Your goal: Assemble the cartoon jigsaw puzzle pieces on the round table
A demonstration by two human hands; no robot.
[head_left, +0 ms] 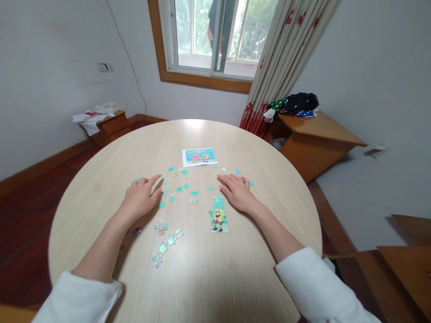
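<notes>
My left hand [141, 196] rests low over the left side of the table, thumb and forefinger apart, beside loose turquoise jigsaw pieces [162, 204]. Its forefinger tip is close to a small piece; whether it touches cannot be made out. On the right, my right hand [237, 192] lies palm down with fingers stretched, near a few more pieces partly hidden by it. Just below that hand sits a joined section of puzzle [218, 215] showing a yellow square cartoon character. Greenish pieces [163, 247] lie nearer me, and reddish ones [137, 232] show beside my left forearm.
A printed reference picture [200, 157] lies flat beyond the pieces on the round wooden table [249, 278]. A tilted wooden cabinet [313, 143] with dark clothes [299, 103] stands right; a small stand [114, 127] with white cloth stands left. A curtain [279, 54] hangs by the window.
</notes>
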